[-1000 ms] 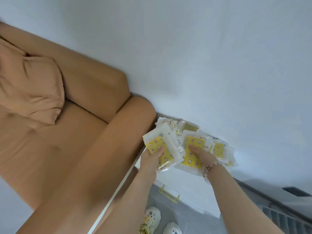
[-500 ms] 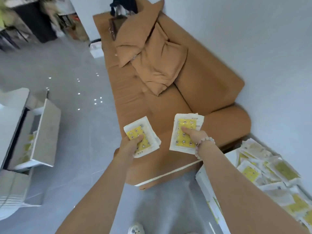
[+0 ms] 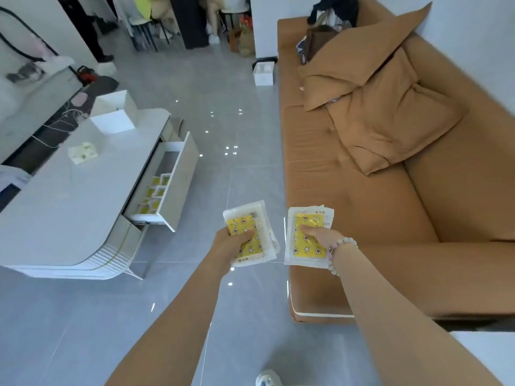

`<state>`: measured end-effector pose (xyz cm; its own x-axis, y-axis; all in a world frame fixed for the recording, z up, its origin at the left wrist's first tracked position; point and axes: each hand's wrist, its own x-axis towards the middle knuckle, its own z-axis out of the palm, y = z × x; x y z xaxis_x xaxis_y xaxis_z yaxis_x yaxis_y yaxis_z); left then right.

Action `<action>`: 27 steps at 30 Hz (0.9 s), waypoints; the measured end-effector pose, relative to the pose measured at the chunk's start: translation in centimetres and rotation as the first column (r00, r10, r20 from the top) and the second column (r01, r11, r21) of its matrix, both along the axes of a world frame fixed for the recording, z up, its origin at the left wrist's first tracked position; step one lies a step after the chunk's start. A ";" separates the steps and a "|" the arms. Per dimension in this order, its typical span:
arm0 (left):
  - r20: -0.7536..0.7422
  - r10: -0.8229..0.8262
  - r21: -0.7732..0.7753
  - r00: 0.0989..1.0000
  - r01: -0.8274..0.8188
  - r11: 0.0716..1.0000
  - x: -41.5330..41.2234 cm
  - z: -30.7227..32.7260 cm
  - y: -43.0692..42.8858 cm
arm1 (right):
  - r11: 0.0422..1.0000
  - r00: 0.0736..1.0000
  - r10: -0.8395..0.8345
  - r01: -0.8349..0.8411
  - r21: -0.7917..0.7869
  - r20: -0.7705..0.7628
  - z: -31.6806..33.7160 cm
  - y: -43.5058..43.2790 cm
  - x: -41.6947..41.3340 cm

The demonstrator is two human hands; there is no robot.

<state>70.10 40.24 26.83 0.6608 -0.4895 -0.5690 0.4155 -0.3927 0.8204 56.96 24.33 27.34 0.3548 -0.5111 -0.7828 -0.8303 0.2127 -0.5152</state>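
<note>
Two bundles of flat, glossy clear-plastic sachets, yellow star-and-flower print, white borders, one bundle per hand. Left hand (image 3: 232,247) grips the thicker stack of yellow-print sachets (image 3: 257,227): several rectangular packs, slightly fanned with offset edges. Its thumb is curled across the printed face and the other fingers are hidden underneath. Right hand (image 3: 320,238) holds the thinner bundle of yellow-print sachets (image 3: 306,253), with at least two layers showing at the top edge. Its thumb presses flat on the middle of the yellow panel; the fingers are tucked behind, out of sight. Both grips are closed on the packs. The bundles sit side by side, just apart, not touching, both in the air above the glossy grey tiled floor (image 3: 237,121). The right one overlaps the front edge of the tan fabric sofa (image 3: 376,213). Pale bead bracelet (image 3: 343,243) on the right wrist. Soft tan square cushions (image 3: 390,121), creased, are piled at the sofa's far end. Left of the hands: a white low cabinet with rounded corners (image 3: 83,196), smooth top, ribbed end. Its open pull-out drawer (image 3: 181,176) holds rows of small yellow packets (image 3: 153,192). White open cube box (image 3: 114,118) on the cabinet top.
</note>
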 end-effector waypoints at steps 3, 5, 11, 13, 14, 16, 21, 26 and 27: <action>-0.010 0.035 0.027 0.999 -0.034 0.999 4.2 -0.2 3.5 | 0.991 0.991 0.136 -0.136 -0.011 -0.011 -0.4 3.4 5.9; -0.019 0.073 0.029 0.997 -0.072 0.997 6.4 -0.4 5.5 | 0.984 0.984 0.179 -0.179 -0.001 0.021 -1.0 5.3 9.1; -0.066 0.227 0.023 0.972 -0.225 0.974 9.5 -1.3 10.0 | 0.965 0.964 0.264 -0.264 0.003 0.015 -1.9 8.8 14.5; -0.096 0.267 0.030 0.959 -0.266 0.964 10.3 -1.8 11.0 | 0.957 0.958 0.288 -0.288 0.011 0.010 -2.2 9.4 15.9; -0.110 0.286 0.036 0.952 -0.283 0.958 10.7 -1.9 11.4 | 0.955 0.955 0.297 -0.297 0.018 0.013 -2.4 9.7 16.7; -0.112 0.317 0.053 0.942 -0.313 0.948 11.8 -2.1 12.0 | 0.951 0.952 0.304 -0.306 0.040 0.035 -3.1 10.0 18.4; -0.091 0.373 0.083 0.923 -0.366 0.927 16.1 -2.6 12.3 | 0.931 0.933 0.343 -0.353 0.093 0.111 -3.9 10.1 24.1; -0.071 0.442 0.111 0.894 -0.433 0.894 21.6 -2.4 10.5 | 0.922 0.921 0.372 -0.381 0.067 0.111 -2.7 7.6 30.4; -0.070 0.452 0.124 0.889 -0.442 0.888 22.7 -2.4 10.0 | 0.926 0.926 0.362 -0.370 0.073 0.107 -2.5 6.9 31.5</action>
<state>92.82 50.24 24.42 0.7370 -0.0910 -0.6698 0.6398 -0.2257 0.7346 88.50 31.19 24.80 0.5749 -0.2611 -0.7755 -0.8101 -0.0481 -0.5843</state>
